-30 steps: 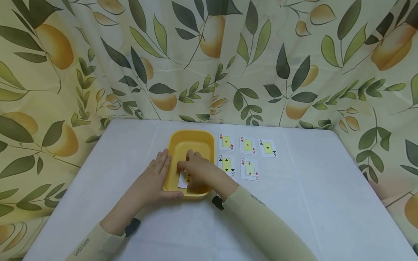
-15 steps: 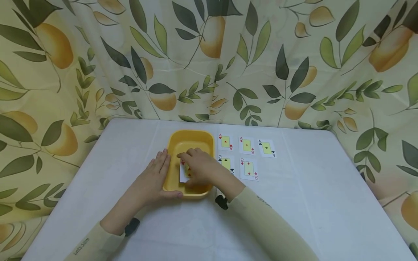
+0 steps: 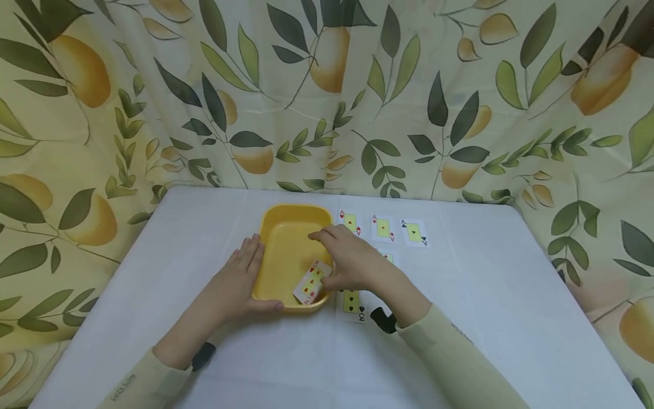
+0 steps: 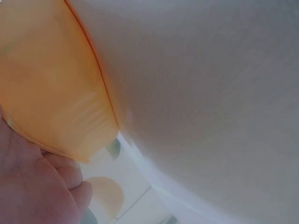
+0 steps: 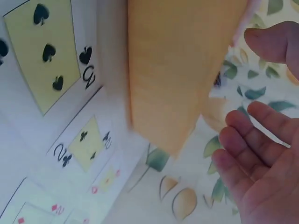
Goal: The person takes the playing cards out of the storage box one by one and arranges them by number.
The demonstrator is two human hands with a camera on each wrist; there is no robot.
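My left hand (image 3: 231,284) rests against the yellow plastic tray (image 3: 278,250), straight fingers along its left rim and thumb along its front edge. Inside, a playing card with red pips (image 3: 309,283) lies tilted by the right wall. Over the right rim hangs my right hand (image 3: 352,258), its thumb overlapping that card's edge in the head view. The right wrist view shows the right hand's fingers (image 5: 238,144) and thumb spread apart, with nothing between them. Just right of the tray lies a three of spades (image 3: 351,307), partly under the hand.
Three aces form a row at the back right, with the ace of clubs (image 3: 414,232) at its end. The two of diamonds (image 3: 386,257) is mostly hidden by my right hand. In the right wrist view a two of clubs (image 5: 85,143) shows. A patterned curtain (image 3: 357,102) hangs behind.
My right hand has moved right, from over the card in the tray to the right rim. That card now sits turned by the right wall. The three of spades has come out from under my forearm.
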